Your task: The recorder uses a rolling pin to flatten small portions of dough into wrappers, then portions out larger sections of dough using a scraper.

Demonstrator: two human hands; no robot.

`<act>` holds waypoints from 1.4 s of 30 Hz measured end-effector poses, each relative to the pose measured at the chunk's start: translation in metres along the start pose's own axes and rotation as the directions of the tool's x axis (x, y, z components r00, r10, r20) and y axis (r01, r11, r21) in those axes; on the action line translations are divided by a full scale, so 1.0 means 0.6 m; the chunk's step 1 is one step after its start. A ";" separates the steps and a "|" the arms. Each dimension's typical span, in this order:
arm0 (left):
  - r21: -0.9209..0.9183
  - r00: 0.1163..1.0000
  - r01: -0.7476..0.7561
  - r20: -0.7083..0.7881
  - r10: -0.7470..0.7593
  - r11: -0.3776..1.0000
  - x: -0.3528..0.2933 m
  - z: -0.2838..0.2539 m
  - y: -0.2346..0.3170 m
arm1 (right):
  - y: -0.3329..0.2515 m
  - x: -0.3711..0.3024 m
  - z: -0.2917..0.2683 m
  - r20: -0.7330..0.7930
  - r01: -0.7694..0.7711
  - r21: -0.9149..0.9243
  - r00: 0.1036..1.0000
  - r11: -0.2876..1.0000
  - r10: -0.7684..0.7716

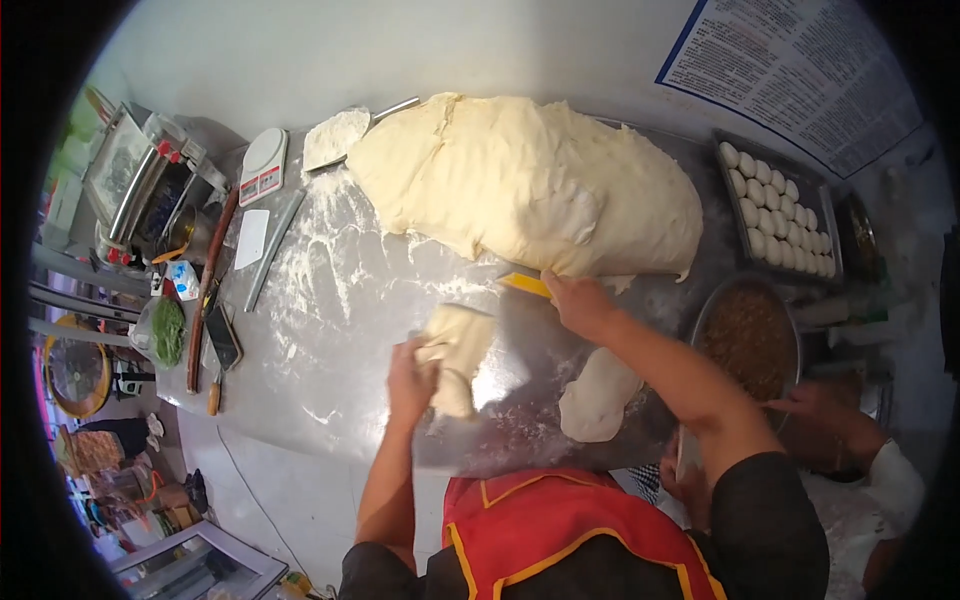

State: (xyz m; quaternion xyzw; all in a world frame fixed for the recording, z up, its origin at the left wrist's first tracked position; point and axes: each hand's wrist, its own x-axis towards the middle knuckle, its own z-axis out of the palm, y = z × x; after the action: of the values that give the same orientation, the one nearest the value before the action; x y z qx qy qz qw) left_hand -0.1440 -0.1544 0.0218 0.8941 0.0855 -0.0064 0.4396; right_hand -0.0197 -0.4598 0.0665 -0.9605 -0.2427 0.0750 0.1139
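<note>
My left hand (pixel 408 385) grips a floppy piece of dough (pixel 457 350) just above the steel table; the dough is slightly blurred. In my right hand (pixel 575 300) is a flat yellow tool (pixel 526 285) with a straight edge, close to the front side of a huge mound of dough (pixel 530 190). My fingers cover part of the tool, so its exact kind is hidden. Below my right forearm lies a flattened round of dough (pixel 600 395).
A steel bowl of brown filling (pixel 745 340) and a tray of white dough balls (pixel 775 215) stand at the right. Near the bowl is a co-worker's hand (pixel 800 405). Leftward are a kitchen scale (pixel 262 165), a floury scoop (pixel 335 138), a rolling pin (pixel 210 300) and a phone (pixel 223 335).
</note>
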 end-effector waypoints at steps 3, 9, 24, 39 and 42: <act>0.266 0.985 0.119 -0.154 -0.080 0.957 -0.002 -0.024 0.017 | 0.019 -0.026 -0.068 0.028 -0.037 0.026 0.999 0.999 0.036; 0.382 0.929 -0.346 0.008 0.371 0.857 0.117 0.108 0.180 | 0.105 -0.043 -0.239 -0.231 -0.087 0.068 0.968 0.994 0.100; 0.394 0.860 -0.474 0.016 0.510 0.787 0.165 0.327 0.223 | 0.160 0.069 -0.177 0.154 0.100 -0.076 0.984 0.992 -0.087; 0.230 0.838 -0.542 0.078 0.540 0.808 0.112 0.281 0.178 | 0.166 0.074 -0.043 0.078 0.109 -0.060 0.991 0.992 -0.104; 0.180 0.806 -0.591 0.163 0.568 0.787 0.100 0.243 0.160 | 0.175 0.035 -0.032 -0.180 0.266 -0.071 0.945 0.961 -0.274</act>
State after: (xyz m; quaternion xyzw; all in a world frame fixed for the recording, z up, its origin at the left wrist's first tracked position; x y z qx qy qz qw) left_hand -0.0605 -0.3180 0.0022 0.9188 -0.2166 0.0746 0.3214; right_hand 0.0494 -0.5433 0.0560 -0.9233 -0.3618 -0.0378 0.1236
